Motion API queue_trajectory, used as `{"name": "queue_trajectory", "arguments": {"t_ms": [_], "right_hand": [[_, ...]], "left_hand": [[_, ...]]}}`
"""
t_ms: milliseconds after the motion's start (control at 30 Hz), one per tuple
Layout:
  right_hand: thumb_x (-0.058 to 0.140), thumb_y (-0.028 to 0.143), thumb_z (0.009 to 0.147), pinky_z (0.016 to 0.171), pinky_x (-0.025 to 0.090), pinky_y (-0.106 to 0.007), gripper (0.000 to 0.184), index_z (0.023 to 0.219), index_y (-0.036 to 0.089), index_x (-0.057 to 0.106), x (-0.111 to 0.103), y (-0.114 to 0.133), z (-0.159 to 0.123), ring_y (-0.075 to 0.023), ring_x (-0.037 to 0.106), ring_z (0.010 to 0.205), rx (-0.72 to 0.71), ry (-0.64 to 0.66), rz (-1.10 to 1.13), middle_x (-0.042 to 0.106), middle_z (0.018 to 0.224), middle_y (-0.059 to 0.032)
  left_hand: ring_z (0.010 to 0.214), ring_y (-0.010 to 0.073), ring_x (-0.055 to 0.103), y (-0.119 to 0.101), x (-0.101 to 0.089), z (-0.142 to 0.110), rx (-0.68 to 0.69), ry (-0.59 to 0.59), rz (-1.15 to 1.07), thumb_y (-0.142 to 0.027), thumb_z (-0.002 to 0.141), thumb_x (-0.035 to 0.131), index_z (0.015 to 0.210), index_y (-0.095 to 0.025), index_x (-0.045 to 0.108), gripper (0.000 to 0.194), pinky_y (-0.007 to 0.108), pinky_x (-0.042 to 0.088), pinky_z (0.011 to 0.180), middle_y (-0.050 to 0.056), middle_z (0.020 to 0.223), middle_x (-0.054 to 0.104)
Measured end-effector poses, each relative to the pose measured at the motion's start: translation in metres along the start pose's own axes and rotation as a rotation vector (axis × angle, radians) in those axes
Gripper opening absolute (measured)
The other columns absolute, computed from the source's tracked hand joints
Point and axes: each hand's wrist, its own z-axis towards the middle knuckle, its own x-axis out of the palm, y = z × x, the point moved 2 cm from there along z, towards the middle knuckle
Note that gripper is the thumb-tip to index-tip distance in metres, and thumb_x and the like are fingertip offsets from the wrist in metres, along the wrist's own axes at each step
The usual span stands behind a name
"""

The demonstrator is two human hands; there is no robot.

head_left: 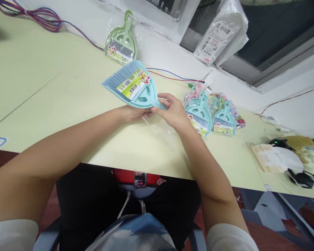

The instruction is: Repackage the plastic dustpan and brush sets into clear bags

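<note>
A light blue dustpan and brush set (143,97) with a yellow-green label is tilted above the table, bristles to the upper left. My right hand (174,109) is closed round its handle end, with the thumb on the near side. My left hand (137,113) lies under the pan's lower edge, fingers curled and partly hidden by it. A crumpled clear plastic bag (163,134) starts close to the left fingertips and spreads over the table below; whether those fingers pinch it I cannot make out.
A green wrapped dustpan set (122,40) leans at the wall. More blue sets (200,113) stand in a group to the right, beside another blue set (224,118). Coiled cable (39,17) lies at the back left. Headphones (302,177) and a cardboard piece (264,157) are far right.
</note>
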Motion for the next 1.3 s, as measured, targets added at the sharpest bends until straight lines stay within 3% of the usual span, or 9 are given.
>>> {"name": "queue_trajectory", "arguments": {"t_ms": [133, 300, 433, 567, 767, 900, 1033, 1167, 1300], "right_hand": [[0.086, 0.035, 0.070, 0.113, 0.056, -0.049, 0.055, 0.121, 0.023, 0.069, 0.005, -0.001, -0.003, -0.0334, 0.069, 0.136, -0.029, -0.009, -0.032, 0.076, 0.135, -0.0110], [0.083, 0.035, 0.078, 0.116, 0.054, -0.047, 0.046, 0.121, 0.023, 0.072, 0.008, 0.000, -0.008, -0.0304, 0.068, 0.136, -0.084, -0.006, -0.061, 0.078, 0.131, -0.0091], [0.084, 0.044, 0.079, 0.114, 0.056, -0.047, 0.051, 0.124, 0.024, 0.072, 0.009, -0.004, -0.008, -0.0303, 0.069, 0.136, -0.070, 0.009, -0.055, 0.078, 0.131, -0.0095], [0.087, 0.051, 0.076, 0.114, 0.055, -0.048, 0.056, 0.123, 0.023, 0.072, 0.008, 0.000, -0.009, -0.0313, 0.069, 0.134, -0.063, 0.052, -0.041, 0.079, 0.130, -0.0104], [0.085, 0.036, 0.075, 0.111, 0.053, -0.052, 0.046, 0.116, 0.022, 0.073, -0.001, 0.014, -0.011, -0.0323, 0.072, 0.127, -0.032, 0.093, -0.128, 0.081, 0.123, -0.0104], [0.084, 0.029, 0.072, 0.107, 0.055, -0.051, 0.040, 0.110, 0.021, 0.074, -0.009, 0.020, -0.007, -0.0312, 0.075, 0.118, 0.006, 0.152, -0.204, 0.082, 0.116, -0.0091], [0.085, 0.027, 0.071, 0.097, 0.059, -0.051, 0.040, 0.109, 0.022, 0.074, -0.014, 0.024, -0.001, -0.0299, 0.077, 0.102, 0.048, 0.222, -0.266, 0.083, 0.112, -0.0077], [0.088, 0.025, 0.068, 0.093, 0.059, -0.052, 0.037, 0.102, 0.022, 0.073, -0.014, 0.029, 0.002, -0.0297, 0.075, 0.096, 0.043, 0.191, -0.357, 0.083, 0.106, -0.0073], [0.090, 0.024, 0.066, 0.091, 0.059, -0.052, 0.039, 0.099, 0.023, 0.070, -0.013, 0.033, 0.002, -0.0287, 0.074, 0.092, 0.038, 0.174, -0.378, 0.083, 0.102, -0.0058]], "left_hand": [[0.054, 0.0061, 0.048, 0.000, -0.002, -0.002, -0.008, -0.025, -0.009, -0.028, 0.081, 0.091, 0.074, -0.017, 0.064, 0.030, 0.020, 0.032, 0.046, -0.003, 0.063, 0.053], [0.058, 0.0069, 0.051, 0.004, -0.008, -0.002, -0.040, -0.054, 0.013, -0.024, 0.087, 0.086, 0.076, -0.017, 0.065, 0.025, 0.020, 0.038, 0.051, -0.002, 0.067, 0.058], [0.061, 0.0089, 0.056, 0.009, -0.012, 0.001, -0.085, -0.046, 0.044, -0.022, 0.088, 0.085, 0.083, -0.016, 0.068, 0.018, 0.021, 0.043, 0.055, -0.001, 0.069, 0.061], [0.057, 0.0093, 0.056, 0.006, -0.013, 0.000, -0.002, -0.039, -0.031, -0.025, 0.081, 0.090, 0.077, -0.018, 0.069, 0.023, 0.022, 0.040, 0.050, 0.001, 0.069, 0.064], [0.058, 0.0106, 0.059, -0.002, -0.010, -0.006, 0.052, -0.023, -0.166, -0.019, 0.068, 0.098, 0.074, -0.019, 0.066, 0.033, 0.023, 0.044, 0.051, 0.000, 0.069, 0.064], [0.057, 0.0097, 0.060, 0.001, -0.010, -0.005, 0.049, 0.019, -0.121, -0.025, 0.073, 0.098, 0.075, -0.017, 0.069, 0.030, 0.020, 0.045, 0.050, 0.001, 0.067, 0.065], [0.066, 0.0120, 0.068, 0.005, -0.013, -0.003, 0.023, 0.034, -0.134, -0.034, 0.080, 0.094, 0.085, -0.016, 0.076, 0.026, 0.020, 0.052, 0.055, 0.004, 0.080, 0.075], [0.076, 0.0132, 0.070, 0.003, -0.011, -0.001, 0.003, 0.066, -0.166, -0.031, 0.086, 0.090, 0.093, -0.017, 0.078, 0.019, 0.022, 0.056, 0.064, 0.004, 0.090, 0.079], [0.077, 0.0137, 0.073, 0.000, -0.007, -0.002, -0.023, 0.049, -0.192, -0.032, 0.082, 0.092, 0.092, -0.019, 0.077, 0.023, 0.024, 0.058, 0.064, 0.003, 0.094, 0.079]]}}
